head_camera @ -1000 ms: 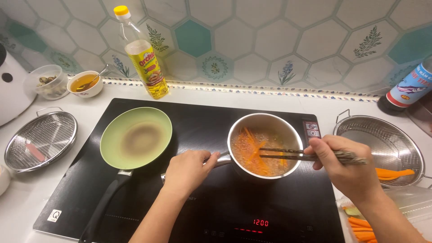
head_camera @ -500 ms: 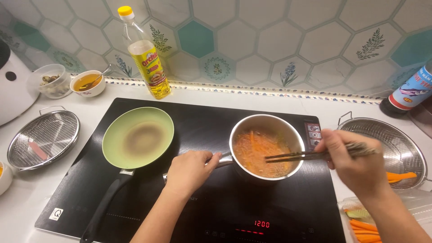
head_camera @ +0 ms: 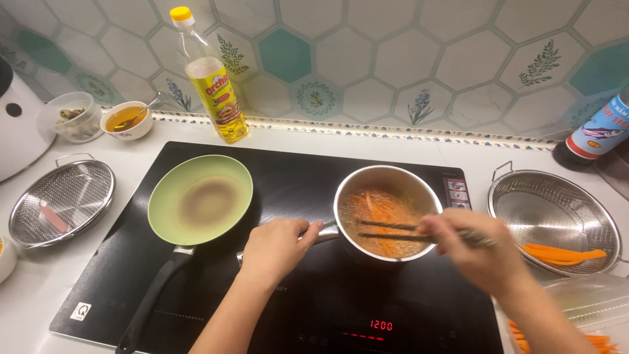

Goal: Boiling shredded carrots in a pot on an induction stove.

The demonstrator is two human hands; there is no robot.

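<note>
Warm, even overhead light fills the kitchen scene; glare streaks the black cooktop [head_camera: 288, 190], while the right hand [head_camera: 475, 252] blurs with motion and edges bow slightly.

We see a steel saucepan [head_camera: 388, 211] upright on the black cooktop [head_camera: 288, 190] — orange carrot strips [head_camera: 380, 213] simmering inside, dark chopsticks [head_camera: 393, 231] lying level across them.
</note>
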